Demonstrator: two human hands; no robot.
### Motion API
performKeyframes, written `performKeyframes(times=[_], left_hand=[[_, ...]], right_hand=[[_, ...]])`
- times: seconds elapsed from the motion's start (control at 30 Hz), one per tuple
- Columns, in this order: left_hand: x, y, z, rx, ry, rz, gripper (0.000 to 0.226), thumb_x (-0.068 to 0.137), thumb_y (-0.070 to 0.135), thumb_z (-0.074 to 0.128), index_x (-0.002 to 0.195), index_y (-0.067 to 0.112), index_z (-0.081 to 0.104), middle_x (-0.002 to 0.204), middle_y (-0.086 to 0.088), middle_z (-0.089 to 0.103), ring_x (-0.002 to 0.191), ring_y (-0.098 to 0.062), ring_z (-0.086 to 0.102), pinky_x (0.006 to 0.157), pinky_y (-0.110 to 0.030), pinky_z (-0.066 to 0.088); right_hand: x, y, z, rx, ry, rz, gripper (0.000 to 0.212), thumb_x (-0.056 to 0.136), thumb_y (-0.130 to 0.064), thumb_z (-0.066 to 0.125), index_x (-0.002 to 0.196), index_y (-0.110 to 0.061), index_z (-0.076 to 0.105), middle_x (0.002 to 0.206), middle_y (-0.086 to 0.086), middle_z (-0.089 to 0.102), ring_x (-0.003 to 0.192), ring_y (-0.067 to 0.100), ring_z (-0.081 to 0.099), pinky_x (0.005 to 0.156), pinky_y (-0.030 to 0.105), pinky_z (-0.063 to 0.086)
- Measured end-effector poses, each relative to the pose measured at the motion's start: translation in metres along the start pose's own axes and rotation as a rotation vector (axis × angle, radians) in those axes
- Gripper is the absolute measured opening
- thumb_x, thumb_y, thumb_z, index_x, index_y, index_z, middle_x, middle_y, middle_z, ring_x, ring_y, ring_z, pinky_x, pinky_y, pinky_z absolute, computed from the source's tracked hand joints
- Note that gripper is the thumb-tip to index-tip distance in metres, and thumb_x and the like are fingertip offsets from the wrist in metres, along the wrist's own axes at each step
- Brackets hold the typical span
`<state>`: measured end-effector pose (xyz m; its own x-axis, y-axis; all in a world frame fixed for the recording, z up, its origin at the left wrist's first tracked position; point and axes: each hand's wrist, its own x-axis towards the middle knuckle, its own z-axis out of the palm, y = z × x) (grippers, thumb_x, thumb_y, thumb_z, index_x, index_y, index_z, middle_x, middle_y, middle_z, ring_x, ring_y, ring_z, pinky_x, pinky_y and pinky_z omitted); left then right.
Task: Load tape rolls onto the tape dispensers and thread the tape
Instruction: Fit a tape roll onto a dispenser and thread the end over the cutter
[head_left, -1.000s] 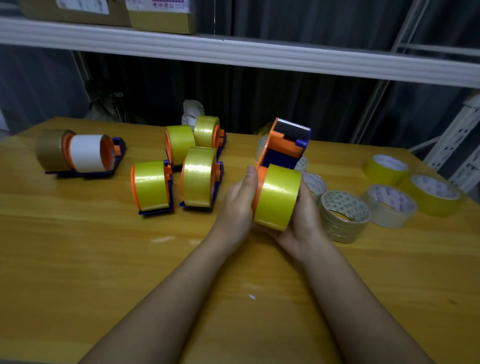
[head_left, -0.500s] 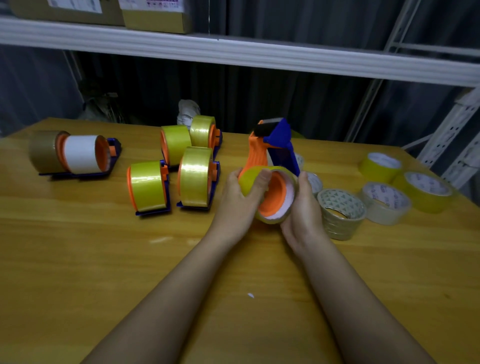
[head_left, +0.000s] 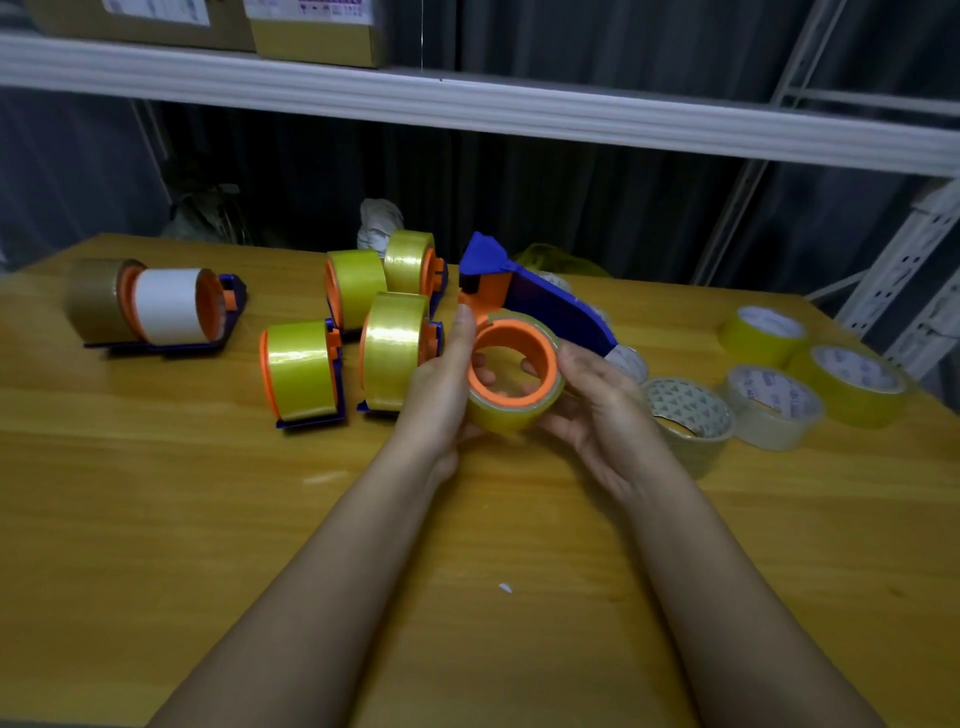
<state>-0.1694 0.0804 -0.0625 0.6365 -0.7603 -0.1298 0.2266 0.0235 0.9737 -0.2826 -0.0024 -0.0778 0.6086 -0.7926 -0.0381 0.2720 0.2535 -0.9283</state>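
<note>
Yellow roll (head_left: 511, 410) on tilted dispenser (head_left: 550, 306) (hand-held)

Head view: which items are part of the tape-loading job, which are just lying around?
In the job:
- held dispenser with yellow roll, in left hand and right hand
- loaded dispensers
- loose tape rolls

Lying about:
- cardboard boxes on the shelf
- white scrap on the table

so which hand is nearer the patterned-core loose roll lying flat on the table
The right hand. It sits just beside the patterned-core roll, between it and the held dispenser. The left hand is on the dispenser's far side, farther off.
</note>
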Motion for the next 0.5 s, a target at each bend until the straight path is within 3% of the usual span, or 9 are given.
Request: performKeyframes(times=[0.07,0.2,0.3,0.4,0.5], left_hand=[[-0.0007,-0.0012,0.0011,0.027,0.002,0.0,0.056,0.087,0.067,0.039,0.092,0.017,0.063,0.079,0.005,0.064,0.076,-0.009,0.063,0.066,-0.029,0.05],[-0.0004,-0.0005,0.0,0.022,-0.049,0.037,0.066,0.075,0.074,0.038,0.1,0.019,0.064,0.082,0.006,0.069,0.078,-0.011,0.068,0.086,-0.04,0.053],[0.0029,0.0007,-0.0016,-0.155,-0.175,0.021,0.082,0.073,0.076,0.033,0.119,0.015,0.061,0.105,-0.002,0.072,0.099,-0.018,0.069,0.093,-0.044,0.053],[0.0058,0.0004,-0.0007,-0.252,-0.231,0.019,0.055,0.097,0.048,0.034,0.129,0.009,0.053,0.122,-0.011,0.065,0.111,-0.022,0.064,0.09,-0.038,0.054],[0.0059,-0.0015,0.0006,-0.298,-0.251,0.023,0.035,0.101,0.029,0.035,0.12,0.01,0.058,0.113,-0.012,0.069,0.101,-0.02,0.068,0.081,-0.034,0.058]], right_hand=[[0.001,0.0013,-0.0008,-0.01,0.025,-0.015,0.043,0.094,-0.02,0.058,0.133,-0.004,0.053,0.118,0.013,0.068,0.111,0.025,0.065,0.093,0.048,0.054],[0.0012,0.001,0.0002,0.027,0.044,-0.056,0.04,0.095,-0.019,0.055,0.133,-0.008,0.051,0.113,0.01,0.07,0.108,0.026,0.066,0.091,0.048,0.054],[0.0022,0.0011,0.0005,0.073,0.05,-0.096,0.036,0.1,-0.022,0.046,0.132,-0.006,0.052,0.122,0.017,0.064,0.113,0.032,0.063,0.086,0.049,0.056],[0.0029,0.0044,0.0023,0.048,0.066,-0.113,0.035,0.104,-0.025,0.036,0.13,-0.009,0.053,0.126,0.015,0.062,0.115,0.029,0.061,0.082,0.045,0.058],[0.0028,0.0064,0.0015,-0.088,0.049,-0.118,0.032,0.105,-0.025,0.036,0.128,-0.014,0.055,0.123,0.012,0.063,0.115,0.028,0.061,0.085,0.045,0.057]])
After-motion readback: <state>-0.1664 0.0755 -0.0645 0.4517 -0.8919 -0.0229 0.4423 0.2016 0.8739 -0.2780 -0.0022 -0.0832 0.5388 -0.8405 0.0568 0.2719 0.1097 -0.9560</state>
